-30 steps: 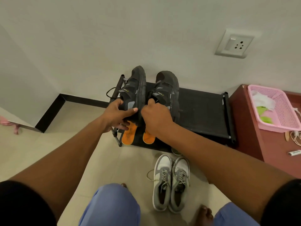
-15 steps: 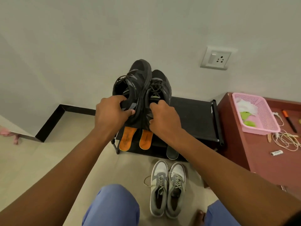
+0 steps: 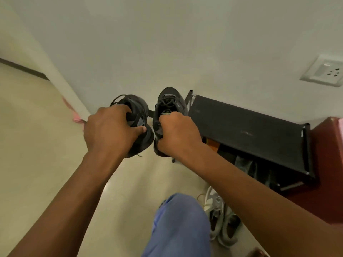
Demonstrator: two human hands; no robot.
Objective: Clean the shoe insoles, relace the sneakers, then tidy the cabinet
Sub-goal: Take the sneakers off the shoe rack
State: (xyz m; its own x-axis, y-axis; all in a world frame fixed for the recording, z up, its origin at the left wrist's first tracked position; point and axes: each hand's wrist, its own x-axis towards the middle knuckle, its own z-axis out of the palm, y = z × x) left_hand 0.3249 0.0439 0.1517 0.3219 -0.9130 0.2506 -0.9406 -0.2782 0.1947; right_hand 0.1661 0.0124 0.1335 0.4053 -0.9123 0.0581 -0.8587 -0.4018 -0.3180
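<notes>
I count two black lace-up sneakers: one (image 3: 138,125) gripped by my left hand (image 3: 109,128), the other (image 3: 169,106) gripped by my right hand (image 3: 176,134). That makes two hands. On the floor lie two grey-and-white sneakers (image 3: 220,219), side by side. There is one black fabric-topped shoe rack (image 3: 246,130), and under its top I can make out one orange insole edge (image 3: 213,144); more may be hidden. One white wall socket plate (image 3: 326,72). One dark red cabinet (image 3: 328,182) beside the rack.
</notes>
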